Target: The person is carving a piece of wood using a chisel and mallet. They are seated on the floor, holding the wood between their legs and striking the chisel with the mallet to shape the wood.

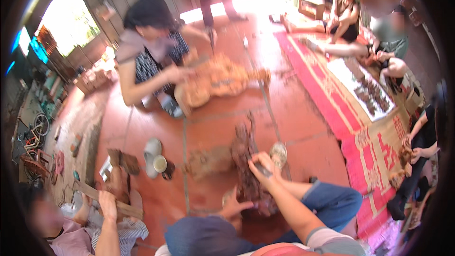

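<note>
A dark brown wood carving, tall and knobbly, stands between my bent legs with its thin top pointing away from me. My right hand is closed on a small flat grey piece, held against the carving's right side; its exact kind is too blurred to tell. Low on the carving's left side, my left hand grips it near the base, thumb stretched across. Beside the carving on the left lies a rough brown wooden block.
Grey slippers and a cup sit left on the tiled floor. Ahead, a person works on a large pale wood carving. Another person at lower left holds a wooden piece. Red mats with seated people line the right.
</note>
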### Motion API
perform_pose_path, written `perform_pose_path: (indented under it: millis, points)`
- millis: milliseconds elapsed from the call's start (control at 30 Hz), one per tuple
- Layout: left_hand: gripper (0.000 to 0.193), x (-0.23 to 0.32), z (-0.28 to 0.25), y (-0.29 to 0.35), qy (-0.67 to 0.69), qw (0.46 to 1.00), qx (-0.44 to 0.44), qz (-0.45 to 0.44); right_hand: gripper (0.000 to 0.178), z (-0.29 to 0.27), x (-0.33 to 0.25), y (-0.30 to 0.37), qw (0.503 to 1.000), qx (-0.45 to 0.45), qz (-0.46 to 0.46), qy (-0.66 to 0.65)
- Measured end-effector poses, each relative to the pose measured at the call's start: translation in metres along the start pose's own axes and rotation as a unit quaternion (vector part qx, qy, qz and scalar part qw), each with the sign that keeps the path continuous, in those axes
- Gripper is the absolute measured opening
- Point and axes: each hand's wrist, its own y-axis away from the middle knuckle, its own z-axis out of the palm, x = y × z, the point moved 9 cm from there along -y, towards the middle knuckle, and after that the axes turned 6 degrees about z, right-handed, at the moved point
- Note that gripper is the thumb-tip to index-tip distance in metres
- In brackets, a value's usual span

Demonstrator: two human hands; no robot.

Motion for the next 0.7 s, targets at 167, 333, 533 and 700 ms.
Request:
perform_pose_path:
  millis: [167, 333, 533, 700]
  points:
    - [0.13, -0.015, -0.018, -0.006, -0.163, 0.986, -0.004, -0.04, 0.017, 0.006, -0.013, -0.013, 0.999, -0.023, 0.014, 0.024]
    - [0.131, -0.01, -0.018, -0.001, -0.185, 0.982, 0.025, 0.01, 0.018, 0.007, 0.0, -0.002, 0.995, -0.072, 0.053, 0.048]
    - [0.13, 0.018, -0.012, -0.001, -0.155, 0.988, 0.002, -0.027, 0.015, 0.001, -0.003, -0.006, 1.0, 0.026, 0.007, -0.008]
    - [0.132, -0.011, -0.021, -0.001, -0.156, 0.987, 0.003, -0.036, 0.015, 0.008, -0.005, 0.0, 1.0, 0.002, 0.021, -0.011]
